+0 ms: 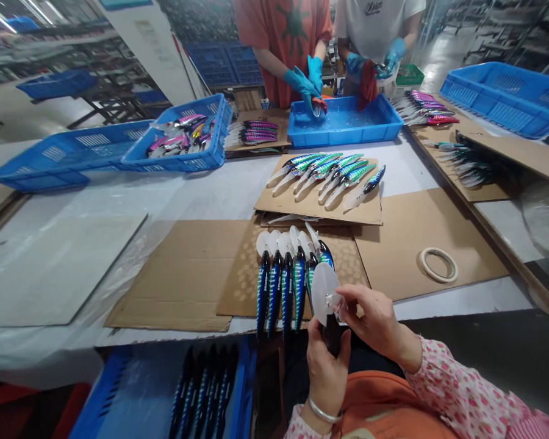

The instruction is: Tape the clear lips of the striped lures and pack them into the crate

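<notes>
My left hand [328, 369] is closed round the dark body of a fishing lure, its wide translucent lip [322, 289] pointing up and away from me. At the base of that lip, the thumb and fingers of my right hand [373, 317] pinch a small whitish piece [333, 300]; its exact kind is unclear. Most of the held body is hidden by my fingers. Just beyond, several blue-and-black lures [287, 286] lie side by side on a cardboard sheet [242, 274], lips away from me and tails over the table edge.
Green and blue lures [324, 174] lie on raised cardboard [274, 204]. A tape roll [438, 264] rests at right. Below the edge, a blue crate [132, 390] holds lures. Across the table, two people in blue gloves [304, 85] work over a blue tray [348, 134]. A lure-filled basket [174, 160] stands left.
</notes>
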`<state>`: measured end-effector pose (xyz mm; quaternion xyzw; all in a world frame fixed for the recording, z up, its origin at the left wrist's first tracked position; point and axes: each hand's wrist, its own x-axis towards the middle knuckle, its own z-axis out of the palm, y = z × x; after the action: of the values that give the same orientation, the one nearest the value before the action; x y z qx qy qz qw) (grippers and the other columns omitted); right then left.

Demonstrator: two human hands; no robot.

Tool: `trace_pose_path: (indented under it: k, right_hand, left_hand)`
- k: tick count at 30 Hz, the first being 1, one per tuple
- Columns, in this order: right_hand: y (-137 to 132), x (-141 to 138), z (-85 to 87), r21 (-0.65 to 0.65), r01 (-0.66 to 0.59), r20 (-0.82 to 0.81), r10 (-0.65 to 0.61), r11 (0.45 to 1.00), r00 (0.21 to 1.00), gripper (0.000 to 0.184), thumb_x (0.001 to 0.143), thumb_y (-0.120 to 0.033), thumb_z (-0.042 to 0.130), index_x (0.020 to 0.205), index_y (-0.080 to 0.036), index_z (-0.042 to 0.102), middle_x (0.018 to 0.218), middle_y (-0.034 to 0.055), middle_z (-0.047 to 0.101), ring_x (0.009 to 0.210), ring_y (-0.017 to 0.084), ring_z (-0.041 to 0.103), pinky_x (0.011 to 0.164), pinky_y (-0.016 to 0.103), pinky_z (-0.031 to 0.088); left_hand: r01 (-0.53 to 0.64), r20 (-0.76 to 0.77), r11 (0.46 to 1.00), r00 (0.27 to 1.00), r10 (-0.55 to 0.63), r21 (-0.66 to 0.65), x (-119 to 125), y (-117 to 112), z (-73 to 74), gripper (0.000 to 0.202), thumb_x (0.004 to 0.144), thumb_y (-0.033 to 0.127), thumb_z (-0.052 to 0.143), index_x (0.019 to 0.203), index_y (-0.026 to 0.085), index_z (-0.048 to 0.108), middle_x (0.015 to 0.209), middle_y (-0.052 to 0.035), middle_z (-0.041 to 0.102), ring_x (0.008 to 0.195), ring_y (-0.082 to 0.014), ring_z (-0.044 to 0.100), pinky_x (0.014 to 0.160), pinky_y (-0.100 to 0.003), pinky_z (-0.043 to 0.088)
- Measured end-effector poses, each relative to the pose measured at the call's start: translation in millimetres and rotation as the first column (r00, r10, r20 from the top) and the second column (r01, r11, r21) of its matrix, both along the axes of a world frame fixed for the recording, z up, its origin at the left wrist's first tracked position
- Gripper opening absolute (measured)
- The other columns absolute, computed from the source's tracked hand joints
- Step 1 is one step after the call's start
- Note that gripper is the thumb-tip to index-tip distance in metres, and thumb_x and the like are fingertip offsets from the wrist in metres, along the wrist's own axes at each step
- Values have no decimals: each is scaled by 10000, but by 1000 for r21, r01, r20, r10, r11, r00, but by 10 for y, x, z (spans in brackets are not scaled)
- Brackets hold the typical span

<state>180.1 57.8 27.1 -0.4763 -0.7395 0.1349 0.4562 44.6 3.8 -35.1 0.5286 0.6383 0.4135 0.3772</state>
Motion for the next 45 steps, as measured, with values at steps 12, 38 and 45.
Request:
trace_pose_path:
  k: [12,38,45]
  right_hand:
    - [22,29,44,-57,-38,-43,36,998,998,125,947,-228,574,1070,-208,559,742,13,674,580,122,622,569,215,518]
    - [-7,-2,-62,-96,-97,10,99,991,995,225,955,-242,562,1176,-216,531,830,32,659,670,146,625,639,249,525]
    - [102,180,-138,-321,-295,-254,218,900,942,775,742,-589,759,1344,-194,473,1154,118,582,1048,245,577,913,377,515]
  left_hand:
    - [-3,-115,997,993,12,77,8,-70,-194,527,860,453,635,1262,151,477,1111,-184,694,1006,-302,704,835,-428,581]
    - [-63,-72,991,995,72,121,-7,-29,-128,514,830,454,665,1232,176,504,1100,-159,687,988,-291,702,824,-406,580]
    - [-14,125,997,992,23,-78,-98,-59,-120,546,750,469,715,1176,148,601,1103,-168,700,1062,-318,675,911,-426,559]
